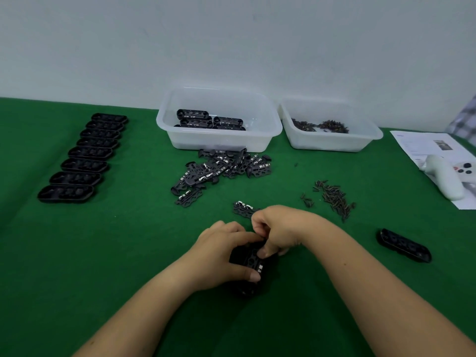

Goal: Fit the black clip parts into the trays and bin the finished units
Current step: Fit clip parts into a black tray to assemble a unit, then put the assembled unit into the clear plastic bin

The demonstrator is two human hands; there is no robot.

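head view: left hand (221, 251) grips tray (248, 264); right hand (278, 230) pinches clip part (258, 265) into it.

My hands (247, 243) meet over one tray (248, 264). Far left: row of trays (85, 155). Beyond my fingers: clip pile (221, 168), then bin (219, 119) with finished units (210, 121); screw bin (329, 124) right of it. Loose screws (332, 197) right-forward; lone tray (403, 244) right.
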